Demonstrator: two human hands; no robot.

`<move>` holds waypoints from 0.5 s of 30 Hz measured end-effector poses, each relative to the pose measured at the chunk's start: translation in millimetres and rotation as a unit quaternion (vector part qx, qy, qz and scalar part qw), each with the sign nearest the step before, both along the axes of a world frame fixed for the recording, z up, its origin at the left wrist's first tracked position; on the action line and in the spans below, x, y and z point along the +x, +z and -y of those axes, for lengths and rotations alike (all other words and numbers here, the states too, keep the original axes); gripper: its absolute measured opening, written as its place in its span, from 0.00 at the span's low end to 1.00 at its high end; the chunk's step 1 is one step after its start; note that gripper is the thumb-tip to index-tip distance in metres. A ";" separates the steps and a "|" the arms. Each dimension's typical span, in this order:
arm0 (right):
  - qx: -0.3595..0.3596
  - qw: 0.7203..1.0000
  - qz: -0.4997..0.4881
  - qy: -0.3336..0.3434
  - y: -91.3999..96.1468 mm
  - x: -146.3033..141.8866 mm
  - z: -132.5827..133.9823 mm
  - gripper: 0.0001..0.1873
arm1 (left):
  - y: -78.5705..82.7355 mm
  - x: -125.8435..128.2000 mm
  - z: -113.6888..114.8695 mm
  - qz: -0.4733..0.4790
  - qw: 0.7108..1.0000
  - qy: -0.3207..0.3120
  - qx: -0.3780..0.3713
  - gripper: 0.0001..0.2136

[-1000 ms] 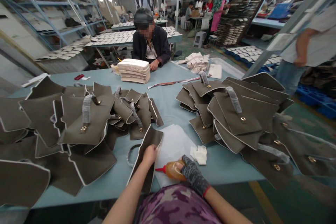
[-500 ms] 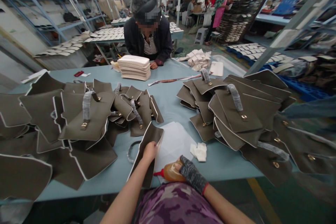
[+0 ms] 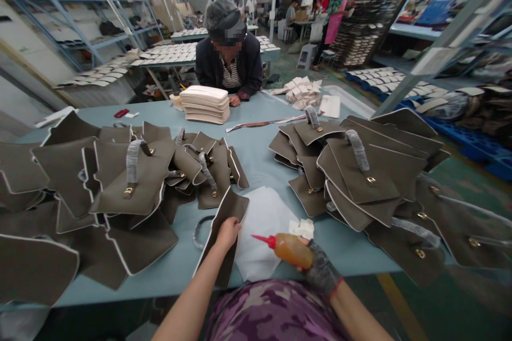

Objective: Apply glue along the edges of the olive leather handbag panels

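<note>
My left hand (image 3: 228,232) grips the right edge of a dark olive bag panel (image 3: 227,264), which has a pale border and stands tilted on the table; its wrapped handle (image 3: 199,232) loops out on the left. In my right hand (image 3: 318,266), covered by a grey fingerless glove, is a glue bottle (image 3: 294,250) of amber liquid. Its red nozzle points left, above a white sheet (image 3: 262,213) on the table. A crumpled white cloth or paper (image 3: 302,228) lies just behind the bottle.
Piles of olive bag panels with wrapped handles lie on the left (image 3: 132,176) and right (image 3: 360,165). Across the blue table (image 3: 256,157) a person (image 3: 230,58) leans beside a stack of cream pieces (image 3: 205,104). A strap (image 3: 266,122) crosses the middle.
My right hand has lifted the glue bottle and moved it to the right and away from my body, with the nozzle now raised. My left hand keeps its hold on the panel.
</note>
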State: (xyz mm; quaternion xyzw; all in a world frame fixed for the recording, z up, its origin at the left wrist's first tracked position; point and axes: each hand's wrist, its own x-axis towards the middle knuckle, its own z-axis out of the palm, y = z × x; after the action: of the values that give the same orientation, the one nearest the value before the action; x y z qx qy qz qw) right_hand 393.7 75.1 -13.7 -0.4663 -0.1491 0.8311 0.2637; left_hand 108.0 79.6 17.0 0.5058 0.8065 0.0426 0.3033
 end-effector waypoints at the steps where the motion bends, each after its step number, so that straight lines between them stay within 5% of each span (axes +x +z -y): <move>1: -0.021 0.999 -0.032 -0.024 -0.8 5.6 -1.3 0.21 | -0.1 0.0 1.2 0.002 1.000 -0.004 0.003 0.11; 6: -0.058 0.972 -0.162 -0.161 -6.9 20.7 2.3 0.18 | -4.6 6.2 15.3 -0.044 0.997 -0.052 0.028 0.14; 15: -0.113 0.966 -0.152 -0.174 3.5 18.3 6.4 0.17 | -15.1 22.4 11.7 -0.207 0.967 -0.146 -0.036 0.31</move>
State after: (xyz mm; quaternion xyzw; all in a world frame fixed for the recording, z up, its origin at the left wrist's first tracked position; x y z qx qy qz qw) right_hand 412.0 68.7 -10.2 -0.3798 0.0714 0.8451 0.3694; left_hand 130.4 67.9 1.9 0.6049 0.7698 -0.1372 0.1506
